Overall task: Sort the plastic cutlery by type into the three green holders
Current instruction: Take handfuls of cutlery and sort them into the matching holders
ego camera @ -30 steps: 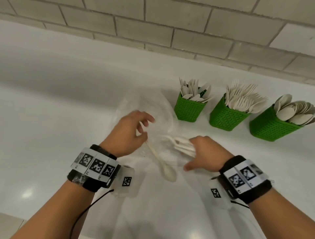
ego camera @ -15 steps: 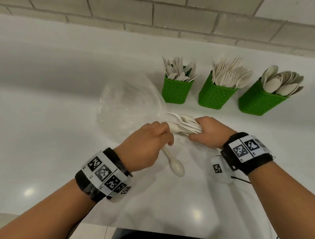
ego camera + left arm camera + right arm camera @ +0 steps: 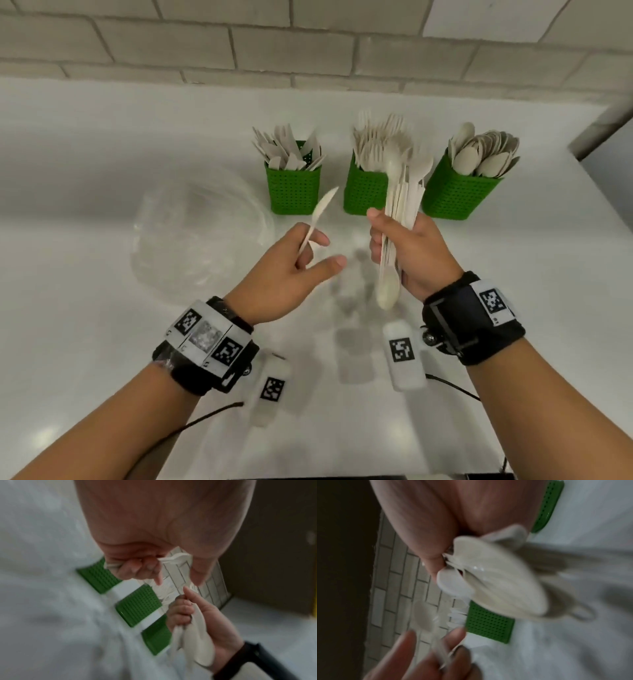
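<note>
Three green holders stand in a row at the back: knives [image 3: 294, 186] on the left, forks [image 3: 363, 193] in the middle, spoons [image 3: 457, 197] on the right. My right hand [image 3: 397, 236] grips a bundle of mixed white cutlery [image 3: 402, 202] upright in front of the fork holder, with one spoon bowl [image 3: 388, 293] hanging below the fist. My left hand [image 3: 318, 253] pinches a single white knife [image 3: 322, 210] by its handle, blade pointing up toward the knife holder. The wrist views are blurred. They show the knife [image 3: 173, 559] and the bundle [image 3: 496, 582].
A crumpled clear plastic bag [image 3: 198, 236] lies on the white counter [image 3: 102, 308] left of the holders. A tiled wall [image 3: 308, 44] rises behind them. The counter ends at an edge [image 3: 603, 185] to the right of the spoon holder.
Both hands have risen off the counter. The right hand has turned its bundle upright. The left hand now holds one knife apart from the bundle, and no spoon lies on the counter.
</note>
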`<state>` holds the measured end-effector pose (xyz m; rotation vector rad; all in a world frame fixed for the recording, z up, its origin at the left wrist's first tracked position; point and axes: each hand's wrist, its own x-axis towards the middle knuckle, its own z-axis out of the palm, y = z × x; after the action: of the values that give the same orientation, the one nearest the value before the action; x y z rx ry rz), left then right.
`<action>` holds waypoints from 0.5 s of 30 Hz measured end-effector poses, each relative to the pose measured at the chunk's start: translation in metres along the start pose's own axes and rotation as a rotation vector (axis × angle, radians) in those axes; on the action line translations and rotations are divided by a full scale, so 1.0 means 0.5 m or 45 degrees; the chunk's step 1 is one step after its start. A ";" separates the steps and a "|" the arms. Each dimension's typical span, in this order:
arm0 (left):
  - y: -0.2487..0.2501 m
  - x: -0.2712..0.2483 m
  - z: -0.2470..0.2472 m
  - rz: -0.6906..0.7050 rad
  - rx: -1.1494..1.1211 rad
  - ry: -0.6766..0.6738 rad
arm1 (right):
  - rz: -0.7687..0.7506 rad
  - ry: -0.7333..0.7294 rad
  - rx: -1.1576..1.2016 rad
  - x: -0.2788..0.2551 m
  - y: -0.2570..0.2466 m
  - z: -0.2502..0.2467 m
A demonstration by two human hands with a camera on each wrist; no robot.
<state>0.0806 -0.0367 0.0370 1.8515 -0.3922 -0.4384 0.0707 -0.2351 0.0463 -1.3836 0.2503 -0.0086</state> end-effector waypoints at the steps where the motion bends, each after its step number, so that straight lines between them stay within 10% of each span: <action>1: 0.014 0.007 0.023 -0.037 -0.103 -0.021 | -0.029 -0.009 0.110 -0.002 -0.009 0.002; 10: 0.076 0.087 0.149 0.241 -0.035 0.008 | -0.397 0.036 0.007 -0.011 -0.027 -0.038; 15: 0.056 0.084 0.194 0.136 -0.659 0.115 | -0.259 -0.104 -0.066 -0.004 0.028 -0.063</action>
<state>0.0693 -0.1452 0.0308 1.3358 -0.2819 -0.3426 0.0614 -0.2628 0.0280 -1.4527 0.0413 -0.1145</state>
